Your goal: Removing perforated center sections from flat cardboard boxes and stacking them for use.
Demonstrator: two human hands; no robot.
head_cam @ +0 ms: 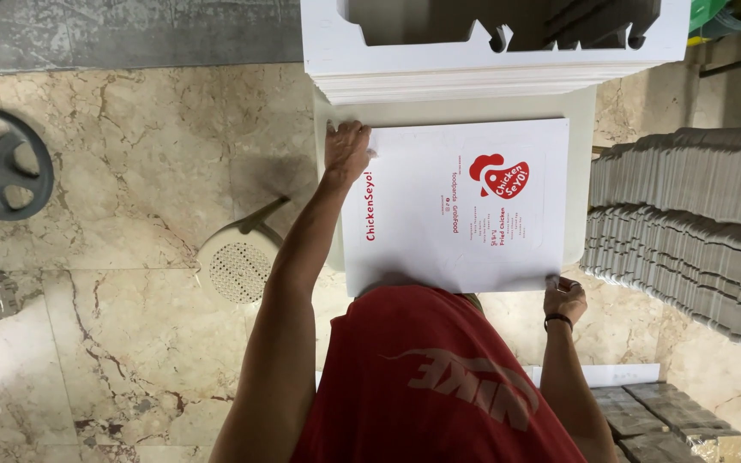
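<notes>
White printed sheet (456,206): left hand (346,147) far corner, right hand (564,298) near corner.

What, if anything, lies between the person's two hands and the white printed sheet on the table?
Nothing visible does. The left hand already rests on the far left corner of the white printed sheet, and the right hand grips its near right corner. The sheet lies flat on the table, its top bare, below the stack of die-cut boards.

White sheet (456,206), red print; red shirt (439,386); beige veined marble floor (130,343).
</notes>
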